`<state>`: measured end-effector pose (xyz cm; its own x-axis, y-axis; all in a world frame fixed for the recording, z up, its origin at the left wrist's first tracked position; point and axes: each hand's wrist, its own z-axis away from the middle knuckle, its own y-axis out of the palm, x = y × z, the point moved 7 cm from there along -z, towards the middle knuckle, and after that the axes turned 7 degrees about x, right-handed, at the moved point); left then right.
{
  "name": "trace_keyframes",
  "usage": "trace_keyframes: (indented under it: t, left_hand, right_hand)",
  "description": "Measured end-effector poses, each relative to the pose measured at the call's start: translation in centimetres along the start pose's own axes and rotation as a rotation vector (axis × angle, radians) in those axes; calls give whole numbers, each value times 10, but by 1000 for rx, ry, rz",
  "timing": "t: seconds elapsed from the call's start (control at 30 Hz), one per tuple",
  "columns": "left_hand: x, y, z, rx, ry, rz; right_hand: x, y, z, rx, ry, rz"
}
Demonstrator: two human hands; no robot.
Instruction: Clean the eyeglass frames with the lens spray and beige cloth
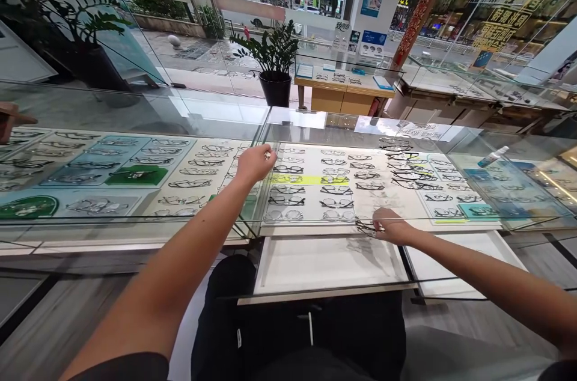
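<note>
My right hand (391,226) pinches a dark-framed pair of eyeglasses (364,226) at the near edge of the glass display case, over the back of the pulled-out white drawer (324,264). My left hand (256,163) is closed in a fist above the case, by the joint between two glass sections. Something small and pale shows at its fingers, too small to name. Between the hands, rows of eyeglasses (336,190) lie folded on the white display board, and a yellow strip (311,179) runs across them. A dark cluster of frames (408,167) lies farther right.
More eyeglasses on blue and green panels (137,175) fill the left case. A white spray bottle (493,156) stands on the glass at right. A second drawer (464,261) is pulled out beside the first. Beyond are a potted plant (274,65) and a display table (345,82).
</note>
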<state>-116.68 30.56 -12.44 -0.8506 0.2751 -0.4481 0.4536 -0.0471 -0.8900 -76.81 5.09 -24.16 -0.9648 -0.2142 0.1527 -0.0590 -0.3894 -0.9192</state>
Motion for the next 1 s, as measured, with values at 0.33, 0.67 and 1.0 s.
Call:
trace_keyframes:
  t: [0.33, 0.67, 1.0]
  left_hand:
    - [-5, 1, 6, 24, 6, 22]
    - [-2, 1, 3, 14, 5, 28]
    - [-2, 1, 2, 12, 6, 25]
  right_hand:
    - [132, -40, 18, 52, -316, -417]
    - [184, -146, 62, -29, -478, -482]
    - [99, -248, 23, -328, -279, -102]
